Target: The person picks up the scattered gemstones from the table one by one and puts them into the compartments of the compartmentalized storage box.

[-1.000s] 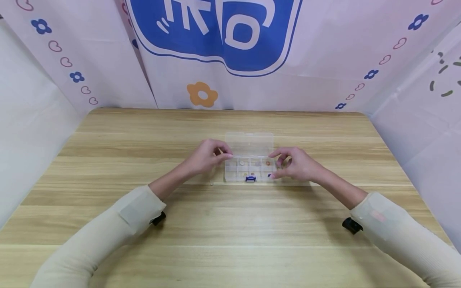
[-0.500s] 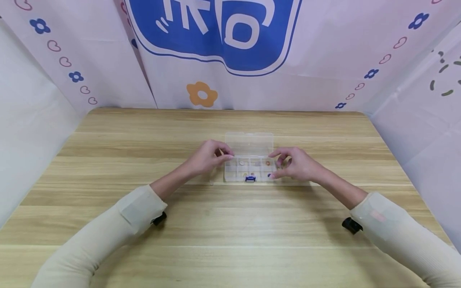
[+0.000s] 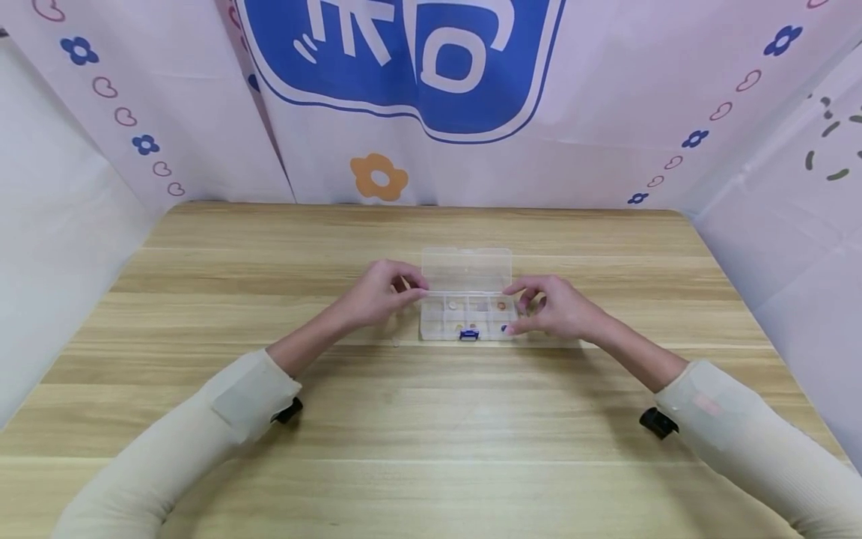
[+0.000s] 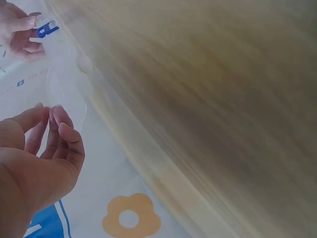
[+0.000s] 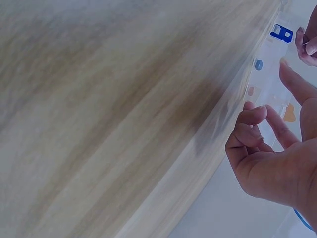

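A clear plastic compartment box (image 3: pixel 454 327) with a blue latch (image 3: pixel 469 335) stands on the table, its lid (image 3: pixel 466 269) raised at the back. Small pieces lie in several compartments, among them an orange one (image 3: pixel 501 305) and a whitish one (image 3: pixel 452 305). My right hand (image 3: pixel 555 308) grips the box's right end, thumb at the front corner and a finger at the back. By the box's back left corner, my left hand (image 3: pixel 380 296) has thumb and fingertips together. A thin tiny thing (image 5: pixel 305 43) seems pinched there, too small to name.
On the wooden table (image 3: pixel 431 449), left of the box, lies a tiny clear thing (image 3: pixel 396 343). A printed cloth (image 3: pixel 606 135) hangs behind the table's far edge, with pale cloth at both sides.
My left hand moved slightly right over the box's left edge, then drew back left, fingertips still together. The right hand and the box have stayed put.
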The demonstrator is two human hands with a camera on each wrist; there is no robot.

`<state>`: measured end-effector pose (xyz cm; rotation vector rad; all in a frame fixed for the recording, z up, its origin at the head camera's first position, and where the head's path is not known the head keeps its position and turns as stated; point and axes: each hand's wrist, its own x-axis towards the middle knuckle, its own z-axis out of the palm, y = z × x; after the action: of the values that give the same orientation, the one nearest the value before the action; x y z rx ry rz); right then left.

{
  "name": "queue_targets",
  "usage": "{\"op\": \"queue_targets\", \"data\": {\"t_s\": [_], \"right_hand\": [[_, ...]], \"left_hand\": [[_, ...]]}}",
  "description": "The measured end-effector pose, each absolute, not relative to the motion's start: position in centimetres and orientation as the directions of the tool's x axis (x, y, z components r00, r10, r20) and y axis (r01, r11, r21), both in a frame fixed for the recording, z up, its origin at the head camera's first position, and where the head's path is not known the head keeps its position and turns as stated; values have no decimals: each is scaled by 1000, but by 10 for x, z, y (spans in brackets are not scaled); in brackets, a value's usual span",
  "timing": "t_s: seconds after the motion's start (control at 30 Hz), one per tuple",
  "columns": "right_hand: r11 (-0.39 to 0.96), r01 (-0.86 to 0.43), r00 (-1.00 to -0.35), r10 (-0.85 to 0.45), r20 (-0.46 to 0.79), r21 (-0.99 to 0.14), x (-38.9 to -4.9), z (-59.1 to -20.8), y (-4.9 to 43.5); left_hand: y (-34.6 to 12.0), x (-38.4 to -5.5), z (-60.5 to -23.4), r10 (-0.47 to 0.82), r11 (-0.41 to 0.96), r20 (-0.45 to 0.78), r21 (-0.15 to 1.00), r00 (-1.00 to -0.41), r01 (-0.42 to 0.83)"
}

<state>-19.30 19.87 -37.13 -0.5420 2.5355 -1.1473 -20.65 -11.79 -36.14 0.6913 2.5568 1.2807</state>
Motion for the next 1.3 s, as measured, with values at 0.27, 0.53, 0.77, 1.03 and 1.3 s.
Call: {"op": "queue_targets", "data": {"t_s": [0.27, 0.53, 0.77, 1.03, 1.3], "right_hand": [[610, -211, -882, -456, -120, -764, -193, -371, 199], [603, -203, -884, -451, -120, -772, -192, -372, 199], [604, -211, -886, -450, -110, -768, -192, -372, 199], [603, -209, -885, -451, -113, -770, -192, -372, 198], [612, -205, -888, -445, -118, -764, -193, -372, 198]], "left_hand": [[-129, -204, -362, 517, 489, 70, 793, -853, 362], [-136, -197, -364, 539, 508, 56, 774, -840, 378], [-143, -192, -367, 549, 534, 30, 757, -835, 377], [-147, -188, -368, 560, 562, -28, 748, -828, 354], [-151, -190, -371, 610, 547, -62, 754, -790, 363]]}}
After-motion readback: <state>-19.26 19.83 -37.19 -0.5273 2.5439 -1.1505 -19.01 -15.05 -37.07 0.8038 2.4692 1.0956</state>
